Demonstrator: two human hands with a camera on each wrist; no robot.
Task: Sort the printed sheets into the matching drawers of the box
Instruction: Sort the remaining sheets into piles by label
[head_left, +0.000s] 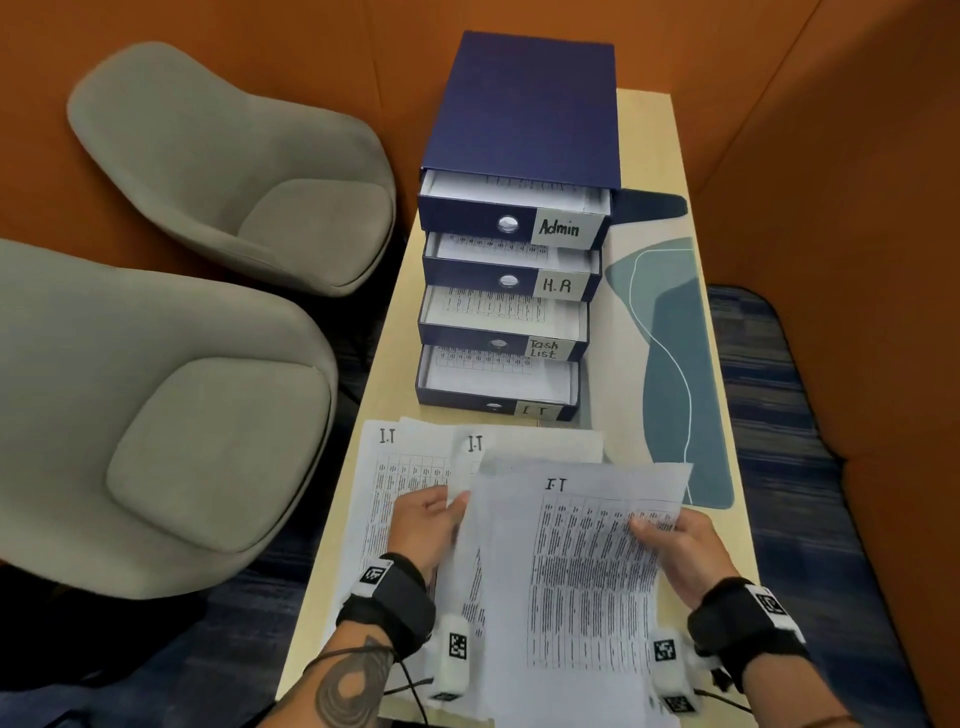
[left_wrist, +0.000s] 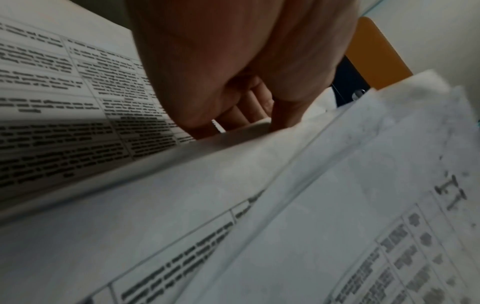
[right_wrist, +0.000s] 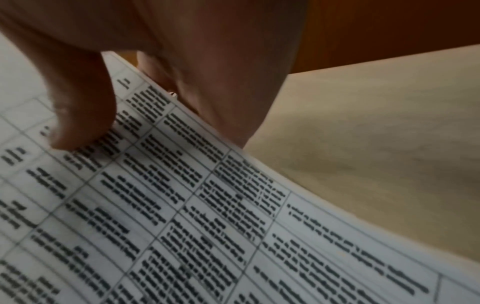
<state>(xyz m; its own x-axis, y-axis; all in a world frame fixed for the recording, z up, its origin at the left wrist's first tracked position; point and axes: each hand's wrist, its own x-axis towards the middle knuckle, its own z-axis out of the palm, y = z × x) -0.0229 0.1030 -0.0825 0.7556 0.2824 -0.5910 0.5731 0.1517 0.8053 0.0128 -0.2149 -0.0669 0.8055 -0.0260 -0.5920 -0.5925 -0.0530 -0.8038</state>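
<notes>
sheet marked "i.t" (head_left: 582, 561) held raised over near end of table (head_left: 722, 530), pinched at right edge by right hand (head_left: 675, 545), thumb (right_wrist: 78, 115) pressed on print. left edge gripped by left hand (head_left: 426, 525). more i.t sheets (head_left: 395, 467) spread flat beneath. blue drawer box (head_left: 524, 114) stood beyond, four drawers pulled open, papers seen inside: admin, h.r, task list, i.t drawer (head_left: 498, 389) lowest. two grey chairs (head_left: 208, 171) seen at left.

Loose I.T sheets (head_left: 582, 561) before open-drawered box (head_left: 524, 119)
</notes>
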